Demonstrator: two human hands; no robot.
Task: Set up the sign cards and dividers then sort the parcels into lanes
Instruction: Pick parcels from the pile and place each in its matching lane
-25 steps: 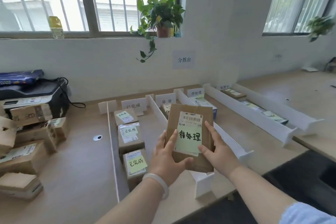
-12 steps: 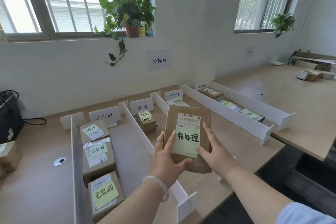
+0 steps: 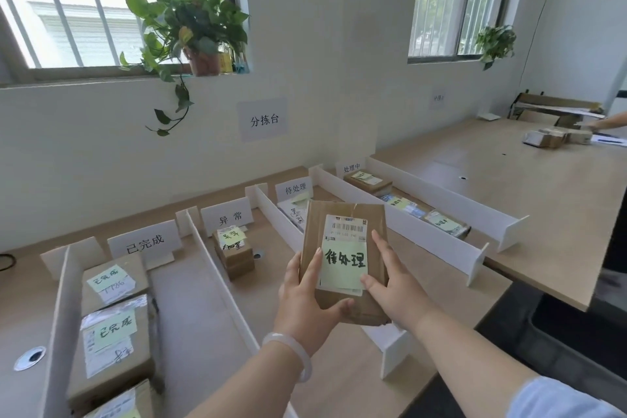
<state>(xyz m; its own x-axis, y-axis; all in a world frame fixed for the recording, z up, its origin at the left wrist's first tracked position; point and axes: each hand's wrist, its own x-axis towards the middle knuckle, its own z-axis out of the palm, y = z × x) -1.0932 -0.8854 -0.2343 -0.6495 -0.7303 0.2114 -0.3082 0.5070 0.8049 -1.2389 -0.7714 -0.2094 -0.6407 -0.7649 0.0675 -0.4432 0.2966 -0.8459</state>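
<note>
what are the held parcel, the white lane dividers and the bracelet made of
Parcel: creased matte brown cardboard, carrying a paper label and green sticky note. Dividers: stiff matte white sheet, likely foam board by its thick cut edges. Bracelet: glossy, milky, translucent; possibly jade or glass.

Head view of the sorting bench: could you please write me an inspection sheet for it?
Surface: wooden bench, split into lanes by white dividers.
Job's things: sign cards reading 已完成, 异常, 待处理 and 处理中 stand at the lane heads; parcels lie in all four lanes; the held parcel, noted 待处理, is above the bench.
Clutter: small boxes on the next table.
Hands: left hand and right hand both grip the held parcel.
Cables: black cable at the left edge.
Surroundings: potted plant on the sill, wall sign, another person's hand far right.
</note>
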